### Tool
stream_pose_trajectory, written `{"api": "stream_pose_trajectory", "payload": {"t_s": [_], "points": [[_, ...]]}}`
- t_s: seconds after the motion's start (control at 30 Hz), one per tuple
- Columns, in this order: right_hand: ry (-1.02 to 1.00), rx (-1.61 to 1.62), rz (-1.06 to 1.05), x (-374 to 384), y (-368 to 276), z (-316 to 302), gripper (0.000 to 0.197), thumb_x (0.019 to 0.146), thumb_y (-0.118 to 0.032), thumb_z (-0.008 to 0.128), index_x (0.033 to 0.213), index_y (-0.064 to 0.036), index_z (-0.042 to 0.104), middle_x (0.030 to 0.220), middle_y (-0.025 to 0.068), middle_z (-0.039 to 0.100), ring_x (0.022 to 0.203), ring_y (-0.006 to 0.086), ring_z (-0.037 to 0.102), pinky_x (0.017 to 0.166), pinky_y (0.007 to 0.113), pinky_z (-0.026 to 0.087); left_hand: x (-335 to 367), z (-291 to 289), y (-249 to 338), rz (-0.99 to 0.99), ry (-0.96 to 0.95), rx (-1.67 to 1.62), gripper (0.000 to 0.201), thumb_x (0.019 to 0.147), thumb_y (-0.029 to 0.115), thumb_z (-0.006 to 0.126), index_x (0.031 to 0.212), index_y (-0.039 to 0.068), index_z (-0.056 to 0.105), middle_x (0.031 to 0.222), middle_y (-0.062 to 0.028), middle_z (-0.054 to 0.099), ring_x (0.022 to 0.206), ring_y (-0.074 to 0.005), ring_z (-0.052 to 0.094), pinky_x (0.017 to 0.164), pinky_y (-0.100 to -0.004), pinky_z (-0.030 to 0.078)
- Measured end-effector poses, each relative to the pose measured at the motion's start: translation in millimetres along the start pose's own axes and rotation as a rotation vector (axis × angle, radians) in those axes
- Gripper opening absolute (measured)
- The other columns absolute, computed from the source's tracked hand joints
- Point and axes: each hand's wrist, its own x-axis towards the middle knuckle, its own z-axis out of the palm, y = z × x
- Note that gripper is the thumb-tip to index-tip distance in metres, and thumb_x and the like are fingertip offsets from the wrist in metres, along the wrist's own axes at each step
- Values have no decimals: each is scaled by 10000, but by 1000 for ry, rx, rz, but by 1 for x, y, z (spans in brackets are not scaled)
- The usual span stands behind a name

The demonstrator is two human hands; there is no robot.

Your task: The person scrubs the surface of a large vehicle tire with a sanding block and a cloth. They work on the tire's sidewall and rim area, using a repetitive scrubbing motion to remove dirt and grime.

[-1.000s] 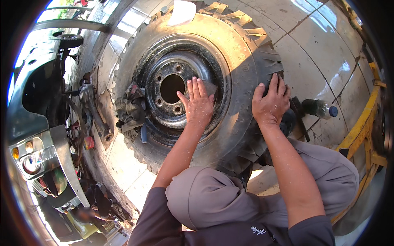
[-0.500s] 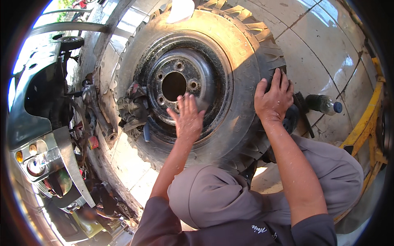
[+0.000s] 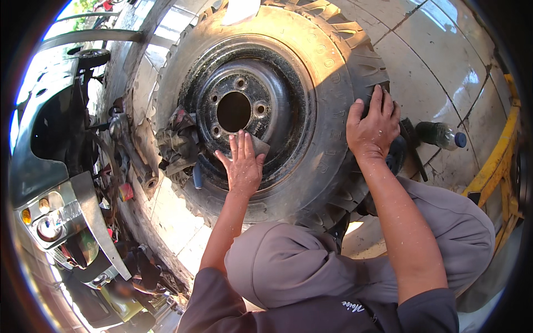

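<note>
A big black tyre (image 3: pixel 331 119) with chunky tread lies flat on the floor before me, mounted on a worn black steel wheel rim (image 3: pixel 282 102). My left hand (image 3: pixel 243 169) presses a small grey-brown piece of sandpaper (image 3: pixel 260 146) against the rim's centre disc, just below the hub hole. Its fingers are stretched out over the sheet. On the tyre's right shoulder rests my right hand (image 3: pixel 375 129), fingers extended along the tread and gripping no separate thing.
A dark crumpled cloth (image 3: pixel 179 141) and a blue-handled tool (image 3: pixel 197 176) lie on the tyre's left side. Right of the tyre are a black brush (image 3: pixel 412 145), a plastic bottle (image 3: pixel 441 136) with a blue cap, and a yellow metal frame (image 3: pixel 497 161). Vehicle parts (image 3: pixel 47 133) stand at left.
My left hand has shifted slightly left and toward me on the rim, and the sandpaper now shows beside its fingers. My right hand stays on the tyre.
</note>
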Motion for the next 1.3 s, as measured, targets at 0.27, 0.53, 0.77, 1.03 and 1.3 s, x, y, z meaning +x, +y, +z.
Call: {"api": "stream_pose_trajectory", "payload": {"t_s": [0.27,0.53,0.77,1.03,1.3], "points": [[3,12,-9,-1,-5,0,569,889,-385,530,1380,-101,480,1396,143,460,1296,435,405,983,592,378,54,-13,46,47,170,-103,651,1016,405,401,1513,18,237,1599,-129,217,1490,-348,134,1097,-723,104],[-20,5,-3,-1,-2,-1,580,895,-389,524,1392,-96,462,1411,143,447,1306,439,393,992,593,370,-6,8,-6,-59,9,-50,636,1028,370,373,1536,38,182,1626,-106,138,1502,-355,59,1100,-719,44],[-25,11,14,0,-4,-1,582,893,-385,525,1394,-96,465,1420,147,438,1316,442,381,1009,594,359,51,-21,53,0,108,-93,634,1029,368,365,1524,12,192,1609,-147,167,1493,-359,108,1121,-690,75],[-36,22,12,0,-2,-1,580,888,-382,526,1394,-103,466,1433,134,425,1318,437,376,1014,596,350,54,-28,66,-9,97,-89,655,1025,344,381,1523,-11,148,1607,-151,171,1494,-351,113,1128,-675,115],[-32,-17,5,-1,-2,-3,576,891,-376,523,1387,-88,468,1413,148,441,1299,440,392,998,595,366,33,-24,49,-26,26,-76,645,1026,357,361,1511,-33,193,1598,-187,182,1494,-368,103,1121,-681,99]]}}
